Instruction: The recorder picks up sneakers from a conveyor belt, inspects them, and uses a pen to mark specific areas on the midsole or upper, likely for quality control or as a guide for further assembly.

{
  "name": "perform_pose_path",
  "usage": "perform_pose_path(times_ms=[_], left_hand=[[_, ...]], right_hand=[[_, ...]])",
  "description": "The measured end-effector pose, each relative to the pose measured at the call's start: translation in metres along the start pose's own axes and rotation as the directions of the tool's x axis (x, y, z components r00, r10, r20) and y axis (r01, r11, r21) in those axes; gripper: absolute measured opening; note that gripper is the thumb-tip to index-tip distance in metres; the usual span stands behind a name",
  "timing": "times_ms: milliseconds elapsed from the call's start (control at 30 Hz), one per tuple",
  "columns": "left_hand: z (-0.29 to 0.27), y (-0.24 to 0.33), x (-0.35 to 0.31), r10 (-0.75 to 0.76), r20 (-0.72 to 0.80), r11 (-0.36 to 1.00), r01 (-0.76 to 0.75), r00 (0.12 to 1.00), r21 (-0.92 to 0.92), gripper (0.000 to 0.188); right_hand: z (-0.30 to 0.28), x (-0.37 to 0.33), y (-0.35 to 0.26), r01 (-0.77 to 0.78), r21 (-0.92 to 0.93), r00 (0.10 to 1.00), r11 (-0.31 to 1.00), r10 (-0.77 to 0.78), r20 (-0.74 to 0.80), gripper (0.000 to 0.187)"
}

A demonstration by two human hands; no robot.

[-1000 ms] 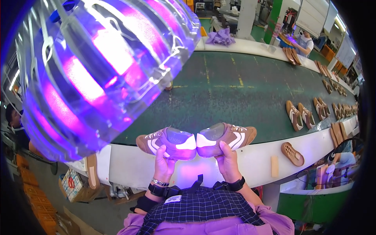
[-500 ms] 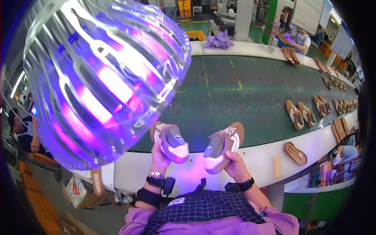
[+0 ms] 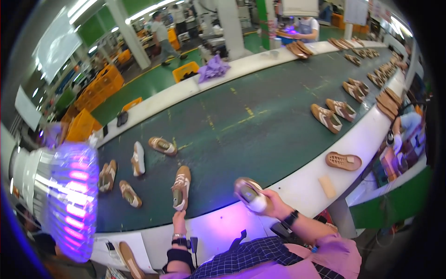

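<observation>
My left hand (image 3: 179, 220) grips the heel of a brown sneaker (image 3: 183, 182) with white laces, its toe pointing away from me at the belt's near edge. Whether that shoe rests on the belt is hard to tell. A second brown sneaker (image 3: 246, 189) with a white heel is in my right hand (image 3: 275, 204), thumb along its side and other fingers mostly hidden. This shoe is tilted, opening towards me, over the near edge of the green conveyor belt (image 3: 241, 149). Both shoes have their laces on the far side.
A caged purple lamp (image 3: 76, 200) glows at the left. Several loose sneakers (image 3: 138, 159) lie on the belt's left part; rows of pairs (image 3: 326, 118) stand at the right. The white near ledge (image 3: 297, 186) bears a brown sole (image 3: 344, 161) and a beige strip (image 3: 327, 186). Other people work around.
My view has swung left, and the lamp no longer fills the upper left. My left hand has carried its sneaker forward, away from the right one. The right hand keeps its sneaker.
</observation>
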State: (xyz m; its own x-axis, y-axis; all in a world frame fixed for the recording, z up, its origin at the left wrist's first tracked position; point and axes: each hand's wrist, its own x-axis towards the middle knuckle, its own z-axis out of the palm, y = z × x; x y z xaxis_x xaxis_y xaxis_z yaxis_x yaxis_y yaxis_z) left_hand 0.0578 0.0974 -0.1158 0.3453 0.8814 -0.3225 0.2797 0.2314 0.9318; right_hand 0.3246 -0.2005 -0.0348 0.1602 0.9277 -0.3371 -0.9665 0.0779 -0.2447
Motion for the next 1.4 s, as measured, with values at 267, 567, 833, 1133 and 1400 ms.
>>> perform_pose_path(times_ms=[267,567,833,1133,1400], left_hand=[[0.037,-0.014,-0.022,-0.19,0.12,0.981,0.184,0.974,0.06,0.063],[0.028,-0.052,-0.023,-0.084,0.147,0.877,0.003,0.986,0.48,0.053],[0.042,-0.006,-0.029,-0.241,0.313,0.388,-0.205,0.919,0.899,0.086],[0.044,-0.028,-0.02,-0.38,0.284,-0.066,-0.332,0.88,0.941,0.074],[0.077,0.003,-0.028,-0.421,0.124,-0.009,-0.141,0.899,0.99,0.075]], right_hand=[[0.117,0.248,-0.106,0.231,-0.216,0.97,0.949,-0.206,0.129,0.043],[-0.05,0.136,-0.163,0.093,-0.798,0.861,0.595,-0.451,-0.236,0.032],[-0.171,-0.053,-0.391,-0.467,-0.866,-0.114,0.181,-0.983,-0.145,0.044],[-0.227,-0.093,-0.48,-0.719,-0.674,-0.015,0.171,-0.973,-0.23,0.051],[-0.216,-0.065,-0.459,-0.657,-0.717,0.201,0.231,-0.864,-0.462,0.056]])
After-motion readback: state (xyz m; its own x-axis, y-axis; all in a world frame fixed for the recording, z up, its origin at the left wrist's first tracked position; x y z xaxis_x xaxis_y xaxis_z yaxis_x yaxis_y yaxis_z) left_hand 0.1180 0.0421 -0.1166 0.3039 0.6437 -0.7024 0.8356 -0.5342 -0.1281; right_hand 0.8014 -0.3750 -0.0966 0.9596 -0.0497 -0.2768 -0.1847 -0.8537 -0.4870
